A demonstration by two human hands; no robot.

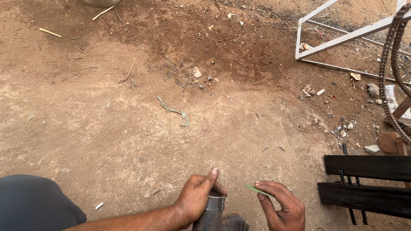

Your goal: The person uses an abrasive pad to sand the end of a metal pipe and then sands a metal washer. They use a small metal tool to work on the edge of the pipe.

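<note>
My left hand [198, 194] is wrapped around the top of a grey metal cylinder [212, 211] that stands at the bottom middle of the view, thumb raised above it. Just to its right, my right hand [280, 206] pinches a thin green strip [258, 190] between thumb and fingers; the strip points left toward the cylinder. A dark shoe tip [234, 222] shows beside the cylinder's base. My knee in dark cloth [34, 203] fills the bottom left corner.
Bare brown dirt ground [107, 128] with a knotted piece of cord [173, 111], several scattered dark nails [177, 75] and stones. A white metal frame [338, 40] lies top right, a rusty chain [387, 77] hangs at the right edge, black slats [366, 179] bottom right.
</note>
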